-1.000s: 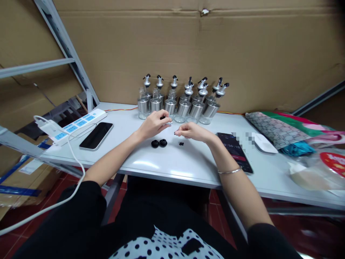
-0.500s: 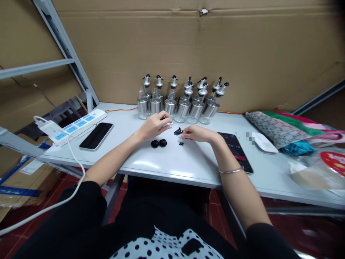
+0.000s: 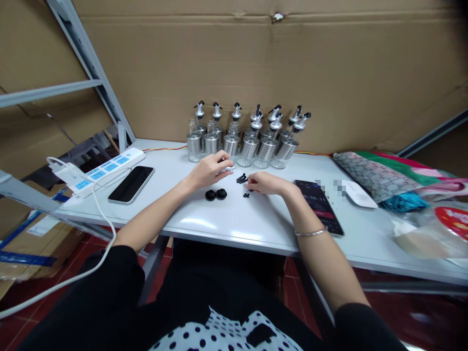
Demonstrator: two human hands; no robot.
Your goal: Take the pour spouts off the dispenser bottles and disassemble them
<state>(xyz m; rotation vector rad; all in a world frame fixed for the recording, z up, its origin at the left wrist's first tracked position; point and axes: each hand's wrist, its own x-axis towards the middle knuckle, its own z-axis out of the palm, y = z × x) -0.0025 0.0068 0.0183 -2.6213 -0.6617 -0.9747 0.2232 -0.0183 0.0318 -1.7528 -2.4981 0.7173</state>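
Note:
My left hand [image 3: 209,171] is closed on a small silver-white piece [image 3: 228,169], which looks like a pourer head; the fingers hide much of it. To its right, my right hand [image 3: 267,183] has its fingertips pinched together low over the table, and whatever they hold is too small to make out. Beside those fingertips lie several black flip caps [image 3: 242,178] and some tiny black bits [image 3: 246,195]. Two black ridged stoppers [image 3: 221,194] rest below my left hand. Behind both hands stand rows of glass-and-steel oil bottles [image 3: 249,146]; three front-left ones have bare necks, others carry silver pourers.
A power strip [image 3: 106,170] with a white cable and a dark phone [image 3: 131,184] lie on the left. Another phone [image 3: 319,207] showing a timer is by my right forearm. Farther right are a white box-like item [image 3: 360,194], patterned bags [image 3: 373,175] and a tape roll [image 3: 424,234].
My right hand has shifted slightly and its fingers have drawn closer together beside the tiny black bits. My left hand keeps its grip, almost unmoved.

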